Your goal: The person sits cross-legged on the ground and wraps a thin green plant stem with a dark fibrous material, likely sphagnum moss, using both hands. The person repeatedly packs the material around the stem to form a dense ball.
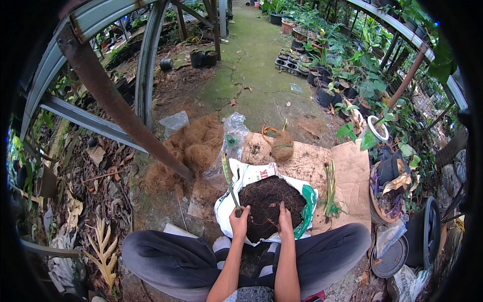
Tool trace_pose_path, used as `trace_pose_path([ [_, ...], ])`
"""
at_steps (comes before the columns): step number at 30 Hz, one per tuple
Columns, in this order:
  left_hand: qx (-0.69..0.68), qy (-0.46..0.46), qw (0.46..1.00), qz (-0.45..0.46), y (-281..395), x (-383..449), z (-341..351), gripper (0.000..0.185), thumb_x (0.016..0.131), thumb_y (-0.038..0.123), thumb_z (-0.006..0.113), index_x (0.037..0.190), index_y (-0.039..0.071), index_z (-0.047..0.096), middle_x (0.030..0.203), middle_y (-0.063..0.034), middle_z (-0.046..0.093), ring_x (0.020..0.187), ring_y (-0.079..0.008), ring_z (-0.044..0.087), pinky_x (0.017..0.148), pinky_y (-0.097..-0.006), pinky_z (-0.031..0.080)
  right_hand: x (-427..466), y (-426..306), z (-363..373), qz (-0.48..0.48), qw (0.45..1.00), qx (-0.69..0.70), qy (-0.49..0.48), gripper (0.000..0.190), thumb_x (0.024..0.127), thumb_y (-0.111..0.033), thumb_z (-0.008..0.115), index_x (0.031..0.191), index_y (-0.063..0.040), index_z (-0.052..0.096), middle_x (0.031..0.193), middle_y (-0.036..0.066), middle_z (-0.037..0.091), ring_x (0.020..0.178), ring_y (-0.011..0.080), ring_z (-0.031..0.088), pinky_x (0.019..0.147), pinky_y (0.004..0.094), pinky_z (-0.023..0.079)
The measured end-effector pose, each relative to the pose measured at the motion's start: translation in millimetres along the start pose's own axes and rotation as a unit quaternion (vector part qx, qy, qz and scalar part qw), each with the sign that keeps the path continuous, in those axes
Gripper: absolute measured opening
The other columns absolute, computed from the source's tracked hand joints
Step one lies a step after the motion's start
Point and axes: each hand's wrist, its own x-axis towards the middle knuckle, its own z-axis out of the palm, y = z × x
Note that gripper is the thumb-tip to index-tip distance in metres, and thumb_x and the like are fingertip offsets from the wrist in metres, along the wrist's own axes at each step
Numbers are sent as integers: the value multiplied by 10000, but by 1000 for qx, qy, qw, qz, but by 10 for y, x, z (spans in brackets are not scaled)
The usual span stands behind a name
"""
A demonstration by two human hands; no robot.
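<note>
A white and green plastic sack (231,213), its mouth rolled down, sits before my crossed legs and holds dark, fibrous soil (269,202). My left hand (240,221) grips the base of a long green leaf cutting with yellowish edges (228,179) over the sack's left side; the cutting leans up and to the left. My right hand (285,220) is over the soil on the right, thumb up and fingers partly hidden; whether it holds anything cannot be told. Past the sack lies a fibre-wrapped ball bound with green string (282,148). Several variegated leaf cuttings (330,185) rest to the right.
Flattened cardboard (351,181) lies under the sack and cuttings. Brown coconut fibre (200,139) is heaped behind a rusty metal post (124,105) at left, beside clear plastic (234,130). Potted plants, a white pot (377,128) and a black bucket (422,234) stand at right.
</note>
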Motion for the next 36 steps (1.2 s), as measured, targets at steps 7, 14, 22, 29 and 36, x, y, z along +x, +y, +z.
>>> trace_pose_path([
  [7,13,-12,999,-37,53,-16,23,204,966,233,671,932,52,582,732,-39,592,605,-144,614,533,-287,508,205,206,-181,-168,939,-298,37,409,906,-229,673,1208,46,650,1175,196,691,1075,300,669,953,386,496],
  [14,-97,-89,988,-78,64,11,26,439,1060,464,410,1091,52,558,861,-79,588,736,-179,645,582,-315,556,64,116,-146,-200,887,-411,61,393,819,-149,745,1167,25,687,1084,183,720,1049,254,685,885,353,528],
  [22,-60,-81,991,-83,38,31,7,407,1081,416,380,1111,55,565,857,-77,588,698,-167,635,588,-305,560,-3,13,-74,-150,901,-403,62,287,789,-77,736,1069,-14,742,958,158,752,990,287,716,891,384,530],
  [29,-51,-87,993,-62,-114,131,-61,375,1074,400,415,1063,53,556,834,-75,595,678,-171,635,559,-304,546,102,264,-87,-181,840,-511,36,293,776,-63,746,1069,-77,752,991,164,739,1002,327,702,879,398,536],
  [36,-69,-69,993,-72,-169,169,-82,356,1068,393,439,1052,59,559,847,-72,596,695,-174,637,579,-316,556,69,845,98,-178,778,-602,23,502,743,-182,811,1207,-60,664,1142,234,658,1056,424,642,937,467,520],
])
